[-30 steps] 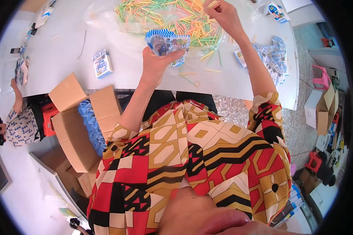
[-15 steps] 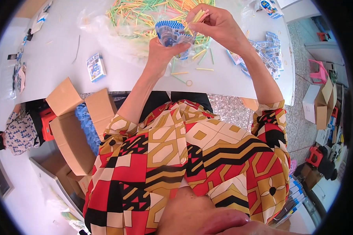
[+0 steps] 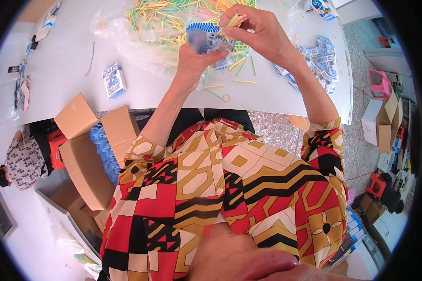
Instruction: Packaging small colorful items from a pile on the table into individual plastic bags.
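Note:
My left hand (image 3: pixel 195 62) is closed round a small clear plastic bag (image 3: pixel 219 45) with a blue checked edge and blue print. Pinched in the fingers of my right hand (image 3: pixel 260 35) is a little bundle of thin coloured sticks (image 3: pixel 233 22), yellow and pink, held at the bag's upper right edge. Whether the stick ends are inside the bag is hard to make out. Beyond both hands spreads a loose pile of green, yellow, orange and pink sticks (image 3: pixel 159 16) on clear plastic sheeting (image 3: pixel 122 35).
A heap of blue-and-white bags (image 3: pixel 321 63) lies on the white table (image 3: pixel 150 91) at right. One blue-and-white packet (image 3: pixel 114 80) is at left. A rubber band (image 3: pixel 226 98) and stray sticks lie near the front edge. An open cardboard box (image 3: pixel 86 164) stands below left; another person (image 3: pixel 26 161) is further left.
My right hand and its sticks have shifted slightly left, toward the bag. The bag has turned a little in my left hand. The person at far left has moved slightly.

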Demonstrator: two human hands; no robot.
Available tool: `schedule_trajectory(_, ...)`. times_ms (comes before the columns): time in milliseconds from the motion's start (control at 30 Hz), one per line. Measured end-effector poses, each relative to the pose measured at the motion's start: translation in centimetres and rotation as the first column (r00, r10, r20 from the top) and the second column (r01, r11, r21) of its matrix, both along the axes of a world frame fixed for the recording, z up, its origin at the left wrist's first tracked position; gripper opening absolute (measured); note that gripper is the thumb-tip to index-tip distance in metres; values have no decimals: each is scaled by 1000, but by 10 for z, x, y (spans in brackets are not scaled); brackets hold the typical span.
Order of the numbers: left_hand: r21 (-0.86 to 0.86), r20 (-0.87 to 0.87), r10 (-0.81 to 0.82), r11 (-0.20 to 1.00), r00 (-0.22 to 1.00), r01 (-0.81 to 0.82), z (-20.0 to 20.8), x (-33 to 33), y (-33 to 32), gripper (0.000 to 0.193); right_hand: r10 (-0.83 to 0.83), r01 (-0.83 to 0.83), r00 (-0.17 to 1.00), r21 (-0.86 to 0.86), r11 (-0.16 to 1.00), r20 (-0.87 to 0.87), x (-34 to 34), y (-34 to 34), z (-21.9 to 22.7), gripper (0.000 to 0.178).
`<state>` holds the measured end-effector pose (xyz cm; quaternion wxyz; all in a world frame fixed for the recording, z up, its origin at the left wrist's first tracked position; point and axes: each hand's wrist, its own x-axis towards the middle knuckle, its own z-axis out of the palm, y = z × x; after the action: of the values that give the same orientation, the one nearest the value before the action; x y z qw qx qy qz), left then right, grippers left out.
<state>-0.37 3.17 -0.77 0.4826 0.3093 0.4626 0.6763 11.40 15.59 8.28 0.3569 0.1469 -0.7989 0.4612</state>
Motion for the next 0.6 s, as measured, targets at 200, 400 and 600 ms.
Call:
schedule_trajectory(200,13,24,-12,1000,1000,12,2,1,-1,33,-94,138,970,188,972,-225,-5,-1,-2,11)
schedule_trajectory(400,31,21,-11,999,1000,11,2,2,0,30,-330,331,767,103,938,551,9,-13,22,11)
schedule_trajectory(600,92,55,-9,996,998,3,8,7,2,30,-157,205,971,291,934,-181,-6,15,-18,17)
